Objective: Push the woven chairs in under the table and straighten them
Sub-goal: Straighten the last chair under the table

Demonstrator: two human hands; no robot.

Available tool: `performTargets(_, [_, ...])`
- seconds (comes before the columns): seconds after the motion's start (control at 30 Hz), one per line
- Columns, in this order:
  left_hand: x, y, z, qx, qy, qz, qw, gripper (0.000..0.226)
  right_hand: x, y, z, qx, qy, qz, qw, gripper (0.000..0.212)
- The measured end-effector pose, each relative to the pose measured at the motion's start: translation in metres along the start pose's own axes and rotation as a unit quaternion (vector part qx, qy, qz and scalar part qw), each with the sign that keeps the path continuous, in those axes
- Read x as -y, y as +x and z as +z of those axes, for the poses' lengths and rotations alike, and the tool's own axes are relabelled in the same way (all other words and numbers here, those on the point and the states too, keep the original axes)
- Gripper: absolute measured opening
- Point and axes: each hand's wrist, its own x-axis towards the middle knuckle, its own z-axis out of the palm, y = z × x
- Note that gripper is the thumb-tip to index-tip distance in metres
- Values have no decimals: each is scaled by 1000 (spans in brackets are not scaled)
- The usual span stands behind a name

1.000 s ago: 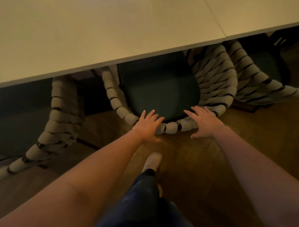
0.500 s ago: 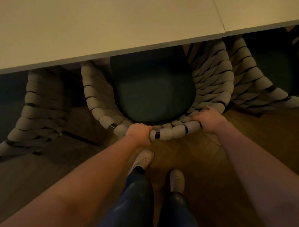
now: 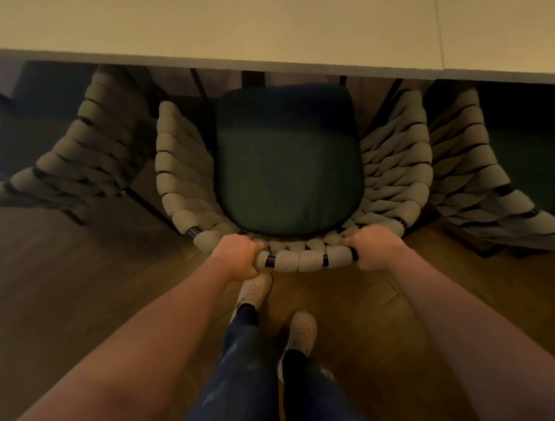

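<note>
A woven chair (image 3: 395,171) with thick beige rope and a dark green seat cushion (image 3: 288,160) stands square to me, its front tucked under the pale table (image 3: 214,26). My left hand (image 3: 236,256) grips the top rail of its backrest at the left. My right hand (image 3: 373,248) grips the same rail at the right. Another woven chair (image 3: 91,157) stands to the left and a third woven chair (image 3: 474,187) to the right, both partly under the table.
The table edge runs straight across the upper part of the view, with a seam (image 3: 439,32) at the right. My two feet in white shoes (image 3: 255,289) stand on the wooden floor (image 3: 59,296) just behind the chair.
My hands went from open above the backrest rail to closed around it. The chair has turned from angled to square with the table edge, and my second foot has stepped in.
</note>
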Motion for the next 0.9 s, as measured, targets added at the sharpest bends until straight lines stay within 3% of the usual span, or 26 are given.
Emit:
performTargets(0.13, [1,-23,10,18,26,-10,999,32,3,-8,7,13,-17,-27,999,59])
performTargets(0.4, [35,-21,4,49,40,1,998,34,23,10,0,4,-22,-31,999,40])
performTargets(0.9, [100,19,-36,71,64,-4,995,47,41,61,-44,0,8,7,1000,39])
